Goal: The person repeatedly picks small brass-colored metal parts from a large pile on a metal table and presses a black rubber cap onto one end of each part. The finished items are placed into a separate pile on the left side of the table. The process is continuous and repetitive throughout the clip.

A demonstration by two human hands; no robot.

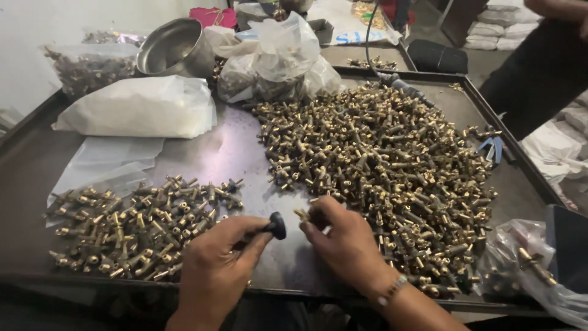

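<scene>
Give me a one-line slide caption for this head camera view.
Left hand holds a black knob, right hand a brass fitting, between two heaps.

small fittings pile (131,230) left on tray (245,147), big pile (380,165) right, bowl (174,48) behind

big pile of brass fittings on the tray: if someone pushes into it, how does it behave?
The big pile of brass fittings would probably shift as a loose heap, since the pieces lie separate and crisscrossed. Being metal, it likely feels heavy for its size. Their side stubs probably snag neighbours and limit rolling on the metal tray.
</scene>
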